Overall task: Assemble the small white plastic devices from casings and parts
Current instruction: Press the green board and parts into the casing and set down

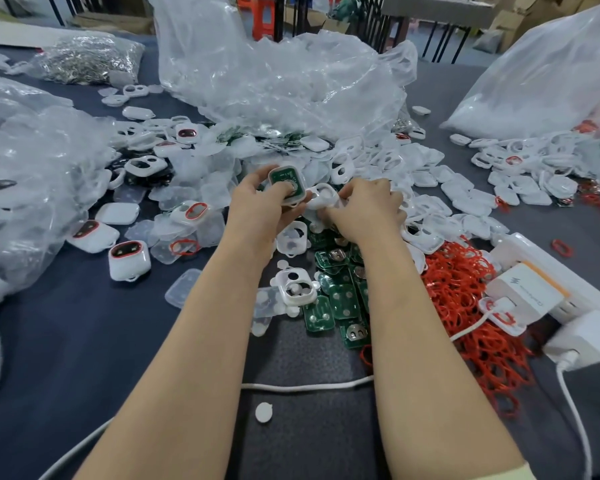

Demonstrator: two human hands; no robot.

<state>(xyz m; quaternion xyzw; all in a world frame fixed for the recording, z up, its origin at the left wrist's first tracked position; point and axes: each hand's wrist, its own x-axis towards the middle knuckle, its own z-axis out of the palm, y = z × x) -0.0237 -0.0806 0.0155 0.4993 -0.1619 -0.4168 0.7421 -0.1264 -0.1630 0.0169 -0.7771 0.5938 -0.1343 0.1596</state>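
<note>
Two parts are held above the dark table. The left hand grips a casing half with a green board seated inside, thumb curled onto it, and the right hand pinches a white cover just beside it; whether the edges touch, I cannot tell. Judgement: match the cover's outline to the lower half first and keep the board flat under the thumb. Then press evenly round the rim so that no side rides up.
</note>
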